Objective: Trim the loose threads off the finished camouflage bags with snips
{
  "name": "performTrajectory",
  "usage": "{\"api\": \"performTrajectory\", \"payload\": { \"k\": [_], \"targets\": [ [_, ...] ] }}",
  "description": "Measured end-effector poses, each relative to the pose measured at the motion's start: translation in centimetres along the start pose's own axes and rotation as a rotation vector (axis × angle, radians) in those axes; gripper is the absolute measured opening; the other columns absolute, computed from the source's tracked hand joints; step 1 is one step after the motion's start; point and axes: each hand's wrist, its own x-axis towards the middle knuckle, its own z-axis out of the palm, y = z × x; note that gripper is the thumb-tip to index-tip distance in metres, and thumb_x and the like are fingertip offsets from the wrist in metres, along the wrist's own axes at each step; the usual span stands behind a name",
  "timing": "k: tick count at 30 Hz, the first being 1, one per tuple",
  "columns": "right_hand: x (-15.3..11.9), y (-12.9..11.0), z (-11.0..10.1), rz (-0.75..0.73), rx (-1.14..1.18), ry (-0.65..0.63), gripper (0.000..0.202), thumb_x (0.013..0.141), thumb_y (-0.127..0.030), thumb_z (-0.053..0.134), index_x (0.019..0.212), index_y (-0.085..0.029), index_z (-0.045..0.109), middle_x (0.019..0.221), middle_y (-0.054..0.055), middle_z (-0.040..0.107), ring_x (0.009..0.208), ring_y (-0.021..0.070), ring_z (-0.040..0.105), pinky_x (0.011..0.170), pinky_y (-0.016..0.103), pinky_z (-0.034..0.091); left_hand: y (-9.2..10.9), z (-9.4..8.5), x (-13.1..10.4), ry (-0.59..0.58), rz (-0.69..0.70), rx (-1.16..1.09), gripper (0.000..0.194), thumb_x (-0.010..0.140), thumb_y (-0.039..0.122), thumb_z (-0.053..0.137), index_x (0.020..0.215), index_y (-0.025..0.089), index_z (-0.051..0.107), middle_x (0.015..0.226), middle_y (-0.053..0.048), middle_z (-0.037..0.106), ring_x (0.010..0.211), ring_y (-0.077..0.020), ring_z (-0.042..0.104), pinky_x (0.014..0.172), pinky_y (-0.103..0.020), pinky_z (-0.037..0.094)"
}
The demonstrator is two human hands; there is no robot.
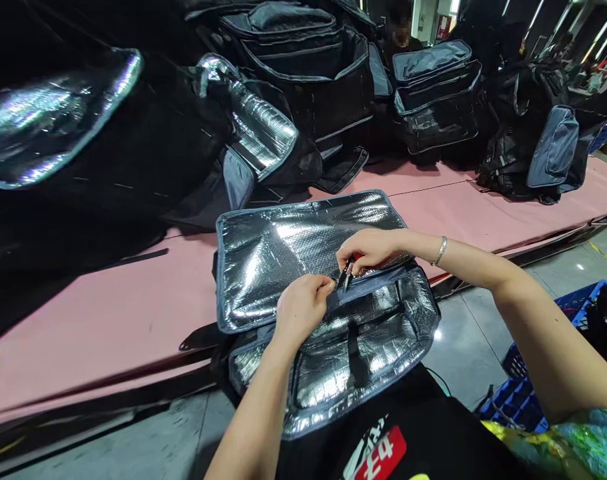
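Observation:
An insulated bag (363, 353) with silver foil lining and grey-blue edging lies open in front of me, its lid (253, 260) folded back onto the table. My right hand (372, 249) grips small thread snips (345, 276), blades pointing down at the grey seam (371, 285) between lid and body. Just left of the blades, my left hand (303, 308) is closed in a pinch at the same seam. Whatever sits between its fingertips is too small to make out. A dark strap (356, 353) crosses the foil inside the bag.
The long pink-covered table (133, 313) runs left to right. Several black bags stand along it, including a foil-lined one (268, 127) and one with a grey pocket (553, 147). Blue crates (518, 400) sit on the floor at right. A person (402, 33) is in the background.

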Motion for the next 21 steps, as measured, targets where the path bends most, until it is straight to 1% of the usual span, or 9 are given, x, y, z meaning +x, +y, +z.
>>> {"api": "performTrajectory", "payload": {
  "k": [2,4,8,11,14,16,18,21],
  "targets": [
    [0.2,-0.2,0.3,-0.024,-0.019,0.009,0.014,0.08,-0.02,0.063,0.093,-0.018,0.063,0.085,0.0,0.064,0.077,0.013,0.054,0.066,0.023,0.034,-0.1,0.1,0.0,0.0,0.001,0.004,0.027,0.083,0.032,0.037,0.078,0.02,0.061,0.08,-0.006,0.064,0.079,-0.0215,0.057,0.066,-0.029,0.039],
    [0.1,-0.4,0.5,-0.043,-0.091,0.048,0.013,0.082,-0.023,0.062,0.094,-0.018,0.063,0.086,0.001,0.063,0.078,0.0137,0.053,0.066,0.024,0.034,-0.2,0.1,-0.1,0.005,0.001,0.001,0.027,0.083,0.032,0.037,0.078,0.02,0.06,0.08,-0.006,0.064,0.079,-0.0211,0.057,0.066,-0.029,0.039],
    [-1.0,-1.2,1.0,-0.045,-0.37,0.141,0.014,0.087,-0.026,0.055,0.097,-0.018,0.06,0.087,0.004,0.06,0.079,0.0158,0.05,0.062,0.026,0.03,-0.5,0.2,-0.2,0.014,0.002,-0.001,0.027,0.083,0.035,0.037,0.076,0.02,0.058,0.079,-0.006,0.063,0.077,-0.0208,0.056,0.066,-0.029,0.039],
    [-2.0,-2.0,2.1,-0.026,-0.607,0.198,0.015,0.091,-0.023,0.046,0.098,-0.018,0.058,0.088,0.005,0.058,0.077,0.016,0.046,0.057,0.027,0.025,-0.6,0.3,-0.1,0.013,0.025,-0.007,0.026,0.083,0.033,0.036,0.076,0.02,0.058,0.079,-0.005,0.063,0.077,-0.0204,0.056,0.066,-0.029,0.039],
    [-2.9,-2.8,3.7,-0.021,-0.77,0.274,0.022,0.095,-0.016,0.034,0.095,-0.019,0.056,0.082,0.004,0.055,0.073,0.0147,0.042,0.055,0.028,0.022,-0.6,0.4,0.0,0.018,0.039,-0.009,0.026,0.084,0.032,0.036,0.076,0.021,0.058,0.078,-0.005,0.062,0.078,-0.0202,0.055,0.066,-0.029,0.038],
    [-3.3,-3.2,4.5,-0.027,-0.826,0.317,0.025,0.096,-0.013,0.031,0.095,-0.019,0.055,0.08,0.003,0.053,0.071,0.0138,0.041,0.054,0.028,0.022,-0.6,0.5,0.0,0.019,0.039,-0.008,0.027,0.084,0.033,0.036,0.075,0.021,0.058,0.077,-0.005,0.062,0.077,-0.0202,0.055,0.066,-0.029,0.038],
    [-3.4,-3.4,4.8,-0.01,-0.85,0.331,0.025,0.096,-0.013,0.03,0.095,-0.02,0.054,0.08,0.002,0.053,0.07,0.0135,0.041,0.054,0.028,0.021,-0.5,0.6,0.0,0.02,0.042,-0.009,0.027,0.084,0.033,0.036,0.075,0.021,0.058,0.076,-0.004,0.063,0.077,-0.02,0.055,0.066,-0.03,0.038],
    [-3.2,-3.7,4.4,0.037,-0.834,0.292,0.023,0.096,-0.015,0.032,0.093,-0.019,0.054,0.079,0.003,0.052,0.07,0.0139,0.041,0.053,0.028,0.021,-0.5,0.7,0.0,0.03,0.043,-0.003,0.027,0.084,0.032,0.036,0.075,0.021,0.058,0.077,-0.005,0.063,0.077,-0.0203,0.055,0.066,-0.03,0.039]
  ]
}}
